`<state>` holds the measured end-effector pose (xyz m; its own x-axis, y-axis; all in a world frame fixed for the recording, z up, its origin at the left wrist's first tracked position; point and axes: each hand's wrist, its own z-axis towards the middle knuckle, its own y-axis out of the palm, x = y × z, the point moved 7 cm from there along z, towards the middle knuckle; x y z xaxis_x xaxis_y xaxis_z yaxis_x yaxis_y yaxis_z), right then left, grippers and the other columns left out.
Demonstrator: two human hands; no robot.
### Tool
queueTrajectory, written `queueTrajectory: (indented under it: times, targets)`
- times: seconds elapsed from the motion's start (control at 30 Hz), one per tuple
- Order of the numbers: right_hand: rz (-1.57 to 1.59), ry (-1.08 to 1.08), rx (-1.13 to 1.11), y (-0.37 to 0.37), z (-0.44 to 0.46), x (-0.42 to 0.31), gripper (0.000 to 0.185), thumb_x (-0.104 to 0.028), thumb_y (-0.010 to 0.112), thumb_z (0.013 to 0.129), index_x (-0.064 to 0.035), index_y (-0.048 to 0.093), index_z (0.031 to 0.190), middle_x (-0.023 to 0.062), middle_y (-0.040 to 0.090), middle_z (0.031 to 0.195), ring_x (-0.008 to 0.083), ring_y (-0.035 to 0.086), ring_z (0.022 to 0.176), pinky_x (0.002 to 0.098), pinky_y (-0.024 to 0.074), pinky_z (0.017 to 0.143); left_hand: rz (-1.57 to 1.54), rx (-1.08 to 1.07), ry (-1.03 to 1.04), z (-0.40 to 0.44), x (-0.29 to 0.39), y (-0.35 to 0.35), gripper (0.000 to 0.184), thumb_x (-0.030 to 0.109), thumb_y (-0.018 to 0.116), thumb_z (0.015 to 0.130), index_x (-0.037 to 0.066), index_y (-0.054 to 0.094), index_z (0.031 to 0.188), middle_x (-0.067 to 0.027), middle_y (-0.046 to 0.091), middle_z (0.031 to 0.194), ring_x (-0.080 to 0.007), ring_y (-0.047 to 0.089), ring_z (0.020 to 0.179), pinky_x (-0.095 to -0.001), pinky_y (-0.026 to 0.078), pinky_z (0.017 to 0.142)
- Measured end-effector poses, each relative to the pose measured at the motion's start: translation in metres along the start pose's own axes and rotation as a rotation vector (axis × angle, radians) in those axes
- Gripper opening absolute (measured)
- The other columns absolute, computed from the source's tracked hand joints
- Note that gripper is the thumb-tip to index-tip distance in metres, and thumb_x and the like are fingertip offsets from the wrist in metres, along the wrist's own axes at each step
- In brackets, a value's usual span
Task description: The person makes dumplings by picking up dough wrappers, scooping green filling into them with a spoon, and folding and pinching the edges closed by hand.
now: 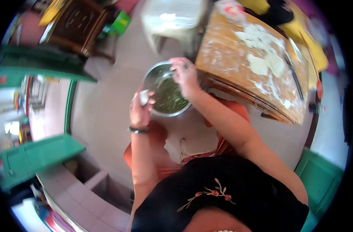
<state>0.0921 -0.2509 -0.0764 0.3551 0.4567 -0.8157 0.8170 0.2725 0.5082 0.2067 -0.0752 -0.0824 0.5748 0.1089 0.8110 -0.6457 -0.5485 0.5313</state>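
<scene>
Mixture [169,96] looks flecked green; left hand [138,111] clasps white piece [144,97], grip of right hand [186,76] unclear.

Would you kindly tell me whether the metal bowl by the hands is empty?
The metal bowl is not empty: a green mixture covers much of its inside; its depth I cannot tell.

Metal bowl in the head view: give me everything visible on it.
The bowl is round, silvery and shiny, apparently metal, with a thin rim. It sits mouth up, beside the floured wooden table, partly filled with a loose, chopped green mix. The right hand is at its upper right edge; the left hand, holding a white piece, is at its left edge. Exact contact is unclear, and its support is hidden.
</scene>
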Motion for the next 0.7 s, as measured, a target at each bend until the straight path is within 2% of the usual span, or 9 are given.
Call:
queueTrajectory:
  times: [0.1,0.17,0.33,0.43,0.53,0.57,0.63,0.67,0.7]
  targets:
    - [0.032,-0.015,0.005,-0.002,-0.004,-0.006,0.013,-0.011,0.053,0.088,-0.0075,0.063,0.095,-0.0004,0.055,0.072,0.0035,0.041,0.049,0.0190,0.0304,0.041,0.089,0.055,0.003,-0.001,0.007,0.014,0.053,0.032,0.039,0.100,0.001,0.028,0.141,-0.0196,0.054,0.124,-0.0240,0.063,0.097,-0.0233,0.052,0.063]
    - [-0.001,-0.032,0.029,-0.011,0.001,-0.005,0.011,-0.009,0.055,0.088,-0.0054,0.064,0.093,0.0019,0.060,0.074,0.0072,0.048,0.059,0.0239,0.0393,0.053,0.141,0.098,0.048,0.003,0.016,0.028,0.053,0.034,0.041,0.099,0.002,0.031,0.141,-0.0221,0.049,0.132,-0.0280,0.059,0.110,-0.0277,0.055,0.071]
    - [-0.090,-0.111,0.141,-0.028,0.016,0.000,0.012,-0.009,0.055,0.088,-0.0010,0.063,0.092,0.0057,0.062,0.075,0.0118,0.054,0.072,0.0277,0.0438,0.069,0.385,0.097,0.103,0.037,0.050,0.076,0.056,0.037,0.043,0.099,0.004,0.029,0.142,-0.0164,0.057,0.120,-0.0170,0.061,0.096,-0.0242,0.052,0.068]
    - [-0.198,-0.153,0.225,-0.038,0.012,-0.006,0.013,-0.010,0.055,0.087,0.0006,0.062,0.090,0.0119,0.063,0.076,0.0157,0.057,0.072,0.0310,0.0454,0.070,0.345,-0.068,0.168,0.064,0.060,0.140,0.060,0.023,0.049,0.097,0.001,0.020,0.145,-0.0160,0.060,0.112,-0.0166,0.061,0.087,-0.0230,0.051,0.064]
    - [-0.235,-0.144,0.307,-0.046,0.018,0.017,0.017,-0.012,0.051,0.086,0.0001,0.063,0.088,0.0146,0.065,0.076,0.0206,0.061,0.070,0.0342,0.0467,0.068,0.624,-0.219,0.062,0.094,0.051,0.216,0.063,0.016,0.055,0.094,0.008,0.021,0.146,-0.0139,0.061,0.113,-0.0128,0.061,0.090,-0.0204,0.050,0.065]
    - [-0.232,-0.111,0.308,-0.047,0.019,0.028,0.019,-0.014,0.050,0.087,-0.0012,0.064,0.087,0.0143,0.065,0.075,0.0216,0.062,0.070,0.0345,0.0469,0.068,0.629,-0.248,-0.027,0.106,0.039,0.238,0.066,0.009,0.058,0.091,0.005,0.022,0.145,-0.0160,0.061,0.114,-0.0142,0.062,0.092,-0.0204,0.051,0.067]
    - [-0.187,0.006,0.302,-0.041,0.018,0.039,0.022,-0.016,0.048,0.088,-0.0020,0.064,0.089,0.0123,0.063,0.071,0.0205,0.060,0.068,0.0341,0.0463,0.066,0.697,-0.398,-0.155,0.131,0.011,0.270,0.064,0.011,0.058,0.091,0.001,0.024,0.144,-0.0170,0.059,0.118,-0.0171,0.062,0.097,-0.0243,0.052,0.075]
    - [-0.093,0.089,0.254,-0.036,0.015,0.044,0.023,-0.018,0.046,0.088,-0.0027,0.063,0.090,0.0100,0.060,0.067,0.0195,0.057,0.064,0.0338,0.0452,0.063,0.677,-0.431,-0.136,0.145,0.004,0.284,0.061,0.012,0.057,0.092,-0.001,0.025,0.143,-0.0166,0.059,0.119,-0.0174,0.061,0.099,-0.0254,0.052,0.078]
    - [0.031,0.019,0.253,-0.031,0.019,0.057,0.024,-0.019,0.045,0.090,-0.0024,0.062,0.089,0.0092,0.057,0.065,0.0186,0.055,0.062,0.0343,0.0444,0.062,0.655,-0.466,-0.120,0.158,-0.005,0.297,0.059,0.013,0.056,0.093,-0.002,0.027,0.142,-0.0161,0.059,0.119,-0.0178,0.061,0.102,-0.0264,0.051,0.082]
